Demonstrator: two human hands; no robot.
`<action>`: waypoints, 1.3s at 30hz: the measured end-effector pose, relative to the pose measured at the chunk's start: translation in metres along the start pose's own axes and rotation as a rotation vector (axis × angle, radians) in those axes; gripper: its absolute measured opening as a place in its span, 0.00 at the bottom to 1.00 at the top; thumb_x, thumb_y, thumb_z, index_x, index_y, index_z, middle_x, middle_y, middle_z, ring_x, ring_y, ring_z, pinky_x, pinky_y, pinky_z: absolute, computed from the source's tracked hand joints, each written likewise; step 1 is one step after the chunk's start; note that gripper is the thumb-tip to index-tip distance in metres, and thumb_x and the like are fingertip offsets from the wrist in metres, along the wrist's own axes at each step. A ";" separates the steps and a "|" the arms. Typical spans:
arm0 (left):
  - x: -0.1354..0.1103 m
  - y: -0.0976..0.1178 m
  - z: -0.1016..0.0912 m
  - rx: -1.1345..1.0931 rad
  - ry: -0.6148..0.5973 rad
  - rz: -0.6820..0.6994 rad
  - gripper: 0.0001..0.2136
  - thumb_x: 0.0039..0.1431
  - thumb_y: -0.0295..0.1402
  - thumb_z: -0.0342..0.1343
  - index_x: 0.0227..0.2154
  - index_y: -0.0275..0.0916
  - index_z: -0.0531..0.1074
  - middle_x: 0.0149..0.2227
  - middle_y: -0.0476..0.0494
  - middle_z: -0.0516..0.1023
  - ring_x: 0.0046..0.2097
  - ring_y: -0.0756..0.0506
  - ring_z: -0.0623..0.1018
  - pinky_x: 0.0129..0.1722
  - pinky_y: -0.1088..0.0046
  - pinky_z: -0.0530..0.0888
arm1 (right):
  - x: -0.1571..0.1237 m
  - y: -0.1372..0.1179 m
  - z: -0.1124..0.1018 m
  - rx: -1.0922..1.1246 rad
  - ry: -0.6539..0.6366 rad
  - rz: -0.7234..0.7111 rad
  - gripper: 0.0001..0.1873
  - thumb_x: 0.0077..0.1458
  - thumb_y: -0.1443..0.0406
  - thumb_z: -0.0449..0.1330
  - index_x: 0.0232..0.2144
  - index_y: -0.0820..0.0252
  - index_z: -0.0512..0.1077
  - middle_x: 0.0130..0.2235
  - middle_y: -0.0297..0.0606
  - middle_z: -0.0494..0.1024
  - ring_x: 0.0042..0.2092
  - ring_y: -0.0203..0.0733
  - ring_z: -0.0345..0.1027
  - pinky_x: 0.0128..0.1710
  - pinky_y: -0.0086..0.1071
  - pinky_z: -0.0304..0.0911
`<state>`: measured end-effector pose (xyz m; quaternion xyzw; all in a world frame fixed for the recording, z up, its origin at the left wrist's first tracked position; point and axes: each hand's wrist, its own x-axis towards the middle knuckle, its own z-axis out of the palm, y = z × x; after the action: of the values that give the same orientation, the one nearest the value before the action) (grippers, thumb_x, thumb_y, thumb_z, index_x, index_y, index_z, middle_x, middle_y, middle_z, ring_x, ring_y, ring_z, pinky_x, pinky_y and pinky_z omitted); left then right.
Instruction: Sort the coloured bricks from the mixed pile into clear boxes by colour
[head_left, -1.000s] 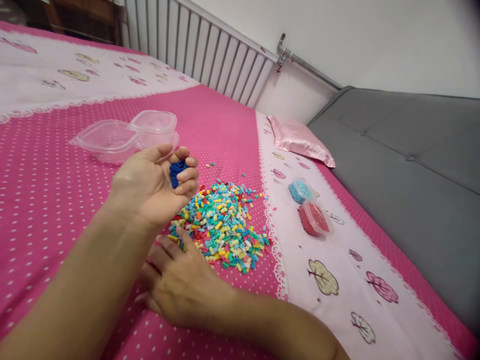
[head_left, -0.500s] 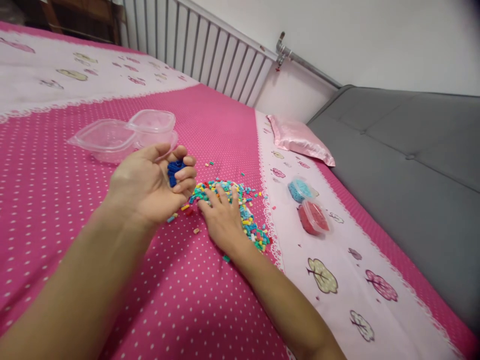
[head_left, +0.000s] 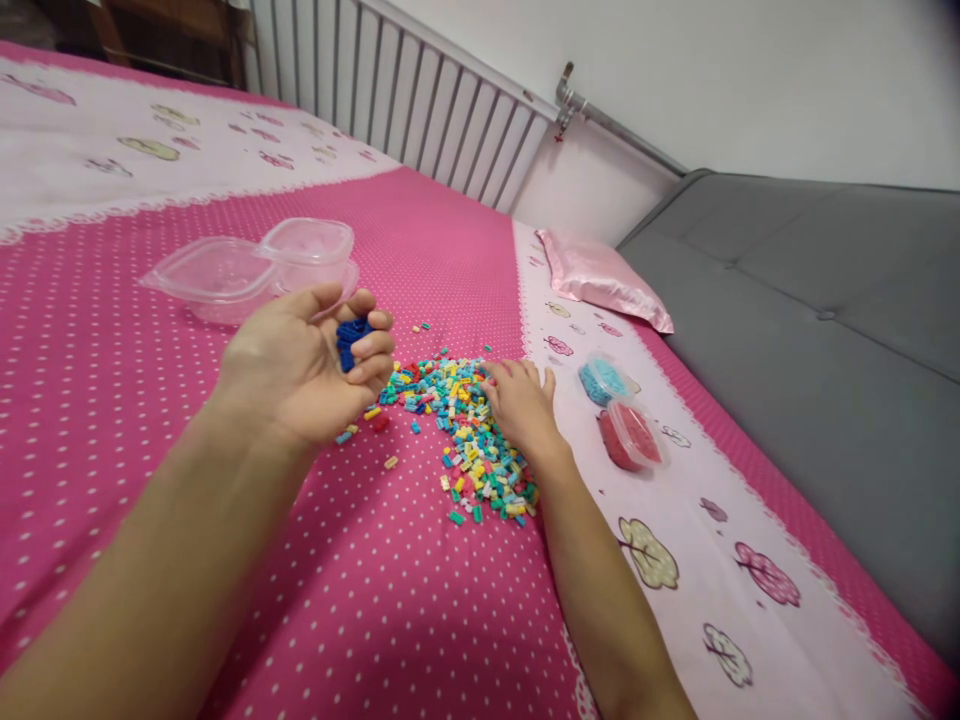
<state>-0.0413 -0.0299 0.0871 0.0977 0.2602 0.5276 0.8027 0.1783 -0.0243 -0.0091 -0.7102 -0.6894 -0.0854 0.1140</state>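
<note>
My left hand [head_left: 307, 365] is turned palm up, its fingers curled round a small handful of dark blue toy bricks [head_left: 351, 342]. To its right a spread-out heap of tiny bricks in many colours [head_left: 476, 440] lies on the pink dotted bedspread [head_left: 360, 580]. My right hand [head_left: 521, 405] rests palm down at the heap's right edge, fingers apart and touching the bricks there. Nothing shows in its grasp, though its palm is hidden.
Clear plastic containers [head_left: 225, 268] stand behind my left hand. To the right sit one tub of light blue bricks [head_left: 602, 380] and one of red bricks [head_left: 630, 435]. Farther back are a pink pillow [head_left: 604, 278], a grey headboard [head_left: 817, 330] and a white radiator [head_left: 420, 95].
My right hand has moved right across the heap, from its middle to its right edge, uncovering more bricks. The left hand keeps its place with the blue bricks.
</note>
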 end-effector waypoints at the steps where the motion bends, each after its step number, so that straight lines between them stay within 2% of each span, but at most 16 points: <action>1: 0.000 0.000 0.000 -0.001 -0.003 -0.001 0.11 0.61 0.31 0.42 0.23 0.40 0.62 0.17 0.48 0.63 0.15 0.53 0.58 0.11 0.78 0.51 | 0.001 0.001 -0.002 0.009 0.024 0.016 0.19 0.61 0.62 0.49 0.54 0.55 0.66 0.56 0.45 0.69 0.59 0.53 0.55 0.59 0.56 0.39; 4: 0.002 -0.001 -0.001 0.004 -0.002 0.000 0.11 0.60 0.31 0.43 0.23 0.40 0.62 0.17 0.48 0.63 0.15 0.53 0.57 0.11 0.78 0.51 | 0.002 -0.005 -0.009 0.112 0.095 -0.019 0.19 0.59 0.63 0.52 0.53 0.59 0.66 0.53 0.46 0.71 0.55 0.49 0.60 0.58 0.47 0.46; 7: 0.003 -0.001 -0.002 0.029 0.019 0.011 0.12 0.61 0.31 0.41 0.22 0.40 0.62 0.16 0.48 0.63 0.14 0.54 0.57 0.11 0.79 0.51 | -0.002 -0.026 -0.011 0.259 0.069 -0.235 0.16 0.60 0.63 0.52 0.49 0.57 0.69 0.49 0.40 0.75 0.51 0.43 0.64 0.55 0.39 0.51; 10: 0.004 -0.001 -0.002 0.044 0.023 0.022 0.13 0.61 0.31 0.39 0.22 0.40 0.62 0.17 0.48 0.64 0.14 0.54 0.58 0.11 0.79 0.51 | -0.009 -0.047 -0.001 0.238 0.005 -0.412 0.13 0.59 0.63 0.53 0.45 0.53 0.72 0.43 0.37 0.76 0.49 0.43 0.64 0.56 0.40 0.49; 15: 0.005 -0.001 -0.003 0.046 0.009 0.030 0.13 0.62 0.31 0.39 0.23 0.39 0.61 0.17 0.48 0.63 0.15 0.54 0.59 0.11 0.80 0.52 | -0.013 -0.057 0.023 0.084 0.008 -0.398 0.10 0.59 0.66 0.52 0.38 0.57 0.73 0.39 0.39 0.75 0.45 0.43 0.63 0.53 0.38 0.51; 19: 0.005 -0.002 -0.003 0.052 0.017 0.036 0.13 0.62 0.31 0.38 0.23 0.40 0.61 0.18 0.48 0.63 0.15 0.54 0.58 0.10 0.80 0.52 | -0.012 -0.053 0.022 0.136 0.009 -0.378 0.06 0.57 0.64 0.56 0.36 0.57 0.73 0.39 0.38 0.75 0.45 0.43 0.63 0.54 0.39 0.50; 23: 0.007 -0.004 -0.004 0.073 0.012 0.037 0.13 0.61 0.29 0.38 0.22 0.39 0.60 0.18 0.48 0.62 0.15 0.54 0.59 0.11 0.81 0.53 | -0.009 -0.048 0.005 0.289 0.050 -0.308 0.05 0.57 0.65 0.57 0.36 0.56 0.73 0.38 0.35 0.77 0.44 0.42 0.66 0.53 0.39 0.52; 29: 0.014 -0.016 -0.007 0.078 0.033 0.013 0.12 0.59 0.27 0.38 0.22 0.38 0.60 0.19 0.47 0.62 0.17 0.54 0.60 0.11 0.82 0.55 | -0.008 -0.036 -0.030 0.507 0.220 -0.187 0.07 0.57 0.64 0.56 0.36 0.57 0.74 0.38 0.36 0.79 0.43 0.41 0.69 0.50 0.38 0.57; 35: 0.020 -0.035 -0.009 0.127 0.043 -0.162 0.11 0.58 0.23 0.38 0.23 0.35 0.62 0.20 0.47 0.63 0.17 0.55 0.61 0.12 0.84 0.54 | -0.015 -0.033 -0.067 0.622 0.526 -0.144 0.07 0.56 0.65 0.57 0.35 0.58 0.74 0.36 0.35 0.79 0.41 0.39 0.71 0.47 0.37 0.63; 39: 0.021 -0.044 -0.012 0.140 0.015 -0.268 0.11 0.60 0.24 0.39 0.24 0.35 0.63 0.19 0.48 0.63 0.17 0.55 0.60 0.12 0.84 0.54 | -0.023 -0.040 -0.086 0.630 0.616 -0.155 0.08 0.56 0.64 0.57 0.36 0.57 0.75 0.37 0.34 0.79 0.41 0.39 0.72 0.47 0.37 0.63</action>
<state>-0.0057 -0.0311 0.0511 0.1137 0.3130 0.3970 0.8553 0.1407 -0.0691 0.0685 -0.5286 -0.6668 -0.0871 0.5181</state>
